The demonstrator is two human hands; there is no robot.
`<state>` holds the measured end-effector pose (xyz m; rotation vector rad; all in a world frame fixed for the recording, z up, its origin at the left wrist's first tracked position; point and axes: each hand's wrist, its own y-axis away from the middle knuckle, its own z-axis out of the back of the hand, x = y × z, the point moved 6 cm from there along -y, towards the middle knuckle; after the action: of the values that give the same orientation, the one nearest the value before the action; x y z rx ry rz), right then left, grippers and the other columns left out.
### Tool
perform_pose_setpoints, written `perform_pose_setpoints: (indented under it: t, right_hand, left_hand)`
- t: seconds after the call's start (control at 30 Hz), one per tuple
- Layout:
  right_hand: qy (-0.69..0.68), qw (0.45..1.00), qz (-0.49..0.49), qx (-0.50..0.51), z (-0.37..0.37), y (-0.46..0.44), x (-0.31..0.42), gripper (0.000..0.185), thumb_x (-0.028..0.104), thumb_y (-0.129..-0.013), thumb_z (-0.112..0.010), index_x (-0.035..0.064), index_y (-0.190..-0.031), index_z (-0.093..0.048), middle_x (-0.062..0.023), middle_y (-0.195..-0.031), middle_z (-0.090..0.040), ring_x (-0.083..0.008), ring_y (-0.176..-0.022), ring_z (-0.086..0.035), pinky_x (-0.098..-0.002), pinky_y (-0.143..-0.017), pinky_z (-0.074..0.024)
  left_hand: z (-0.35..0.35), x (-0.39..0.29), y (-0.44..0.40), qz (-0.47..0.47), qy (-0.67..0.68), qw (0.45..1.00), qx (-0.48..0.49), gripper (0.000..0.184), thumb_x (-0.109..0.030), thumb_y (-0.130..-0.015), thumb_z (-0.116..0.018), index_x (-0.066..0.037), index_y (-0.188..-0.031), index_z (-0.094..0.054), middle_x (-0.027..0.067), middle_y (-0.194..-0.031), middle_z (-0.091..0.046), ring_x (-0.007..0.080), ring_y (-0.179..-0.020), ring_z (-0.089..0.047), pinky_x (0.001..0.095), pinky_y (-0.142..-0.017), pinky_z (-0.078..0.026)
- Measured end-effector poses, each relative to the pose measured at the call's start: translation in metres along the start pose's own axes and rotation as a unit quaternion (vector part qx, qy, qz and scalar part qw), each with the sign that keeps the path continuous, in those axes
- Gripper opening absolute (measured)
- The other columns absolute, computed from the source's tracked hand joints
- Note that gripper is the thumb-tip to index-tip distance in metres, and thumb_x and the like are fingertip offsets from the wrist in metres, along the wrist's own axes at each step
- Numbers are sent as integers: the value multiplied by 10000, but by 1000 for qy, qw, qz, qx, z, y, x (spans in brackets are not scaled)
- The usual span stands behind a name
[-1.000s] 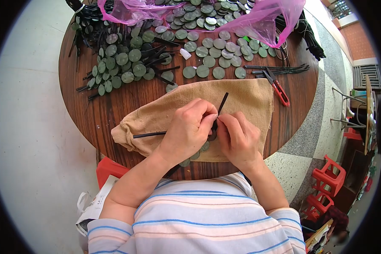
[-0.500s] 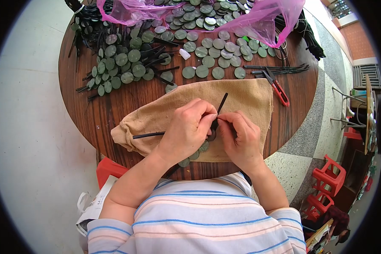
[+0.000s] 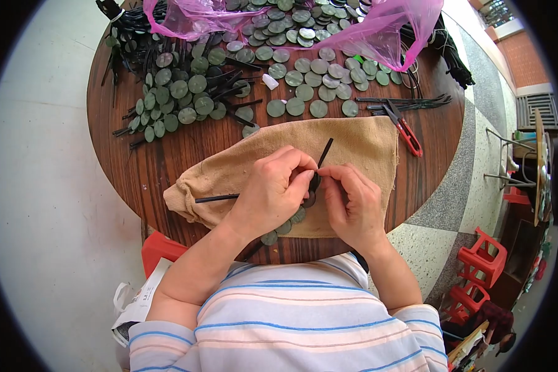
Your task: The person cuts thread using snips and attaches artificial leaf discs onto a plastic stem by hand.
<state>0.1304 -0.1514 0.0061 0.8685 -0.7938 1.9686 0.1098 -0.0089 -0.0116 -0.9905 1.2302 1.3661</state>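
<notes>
- Left hand (image 3: 263,195): pinched on black cord (image 3: 325,152), over tan cloth (image 3: 366,146).
- Right hand (image 3: 358,204): fingertips beside it; grip unclear.
- Green discs (image 3: 284,227): cloth's near edge; likely light, stiff, slick.
- Cord: probably supple; pinch beside discs.

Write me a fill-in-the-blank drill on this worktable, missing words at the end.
A ____ cord sticks out past the left hand. The snips have ____ handles. They lie to the ____ of the tan cloth. Seen from above, the discs beyond the right hand are ____ in shape.

Missing words: black; red; right; round.
</notes>
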Motion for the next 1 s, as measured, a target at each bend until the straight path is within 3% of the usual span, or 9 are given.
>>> perform_pose_setpoints:
  t: [0.1, 0.3, 0.6, 0.7, 1.0]
  right_hand:
    - [3, 1000, -2, 6, 1, -1, 0, 171, -38, -834, -627, 18, -995, -640, -135, -811, -630, -312, -650, -643, -379, -563, -511]
    - [-4, 1000, -16, 11, 2, -1, 0, 163, -37, -841, -628, 20, -993, -643, -138, -810, -636, -313, -667, -651, -382, -579, -515]
    - [-12, 1000, -15, 12, 5, -3, -1, 178, -52, -832, -642, 3, -1002, -655, -142, -837, -652, -294, -711, -676, -344, -613, -534]
    - [-58, 996, -64, -3, 9, -2, -9, 199, -61, -827, -647, 1, -1016, -654, -137, -845, -648, -278, -728, -684, -326, -629, -540]
    - [30, 999, 21, 2, 6, -2, -1, 178, -31, -832, -682, 36, -987, -626, -116, -840, -620, -277, -698, -662, -358, -590, -529]
  left_hand:
    - [0, 1, 0, -38, -11, 999, 1, 59, 40, -911, -615, 50, -966, -631, 40, -909, -594, 78, -673, -631, 209, -590, -515]
    - [0, 4, -1, 16, 10, 1000, -5, 44, 34, -906, -631, 49, -946, -642, 32, -894, -596, 70, -669, -627, 204, -589, -516]
    - [-1, 3, -1, 12, 6, 1000, -20, 25, 29, -908, -634, 41, -927, -643, 32, -882, -595, 68, -646, -622, 203, -570, -512]
    - [-1, 3, 0, 10, 6, 1000, -24, 20, 28, -908, -633, 41, -923, -640, 33, -878, -593, 68, -646, -621, 203, -571, -511]
    - [-1, 2, -1, 5, 6, 1000, -22, 30, 20, -912, -629, 46, -926, -638, 37, -874, -594, 73, -643, -625, 208, -568, -514]
